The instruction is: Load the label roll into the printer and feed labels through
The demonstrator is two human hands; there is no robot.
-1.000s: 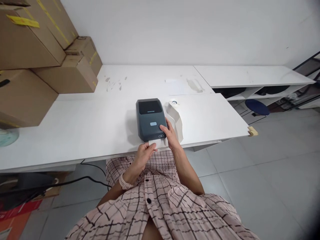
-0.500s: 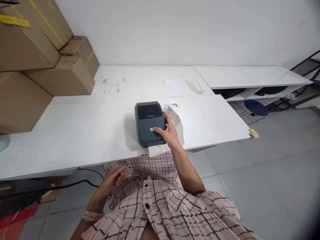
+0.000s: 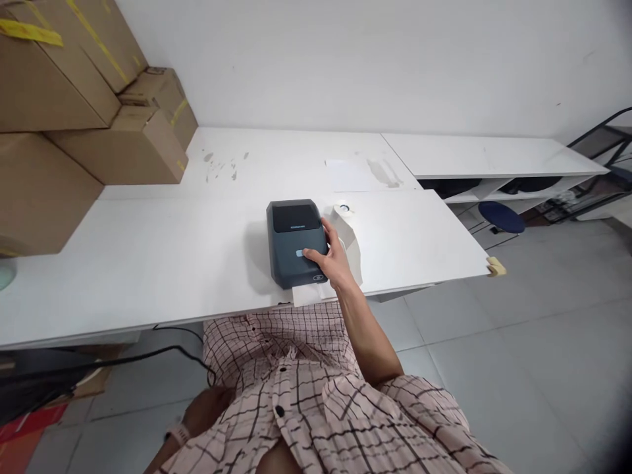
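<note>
Resting spread-fingered on the label printer (image 3: 295, 241), right hand (image 3: 332, 258) hiding its right edge, paper roll (image 3: 347, 232) half-hidden behind it, left hand (image 3: 207, 411) mostly hidden below, grip unclear.

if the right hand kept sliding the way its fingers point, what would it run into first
The right hand rests on the dark label printer, fingers pointing left across its top, by the light button. Past the printer's left edge only bare white table shows; the cardboard boxes sit much farther left.
</note>
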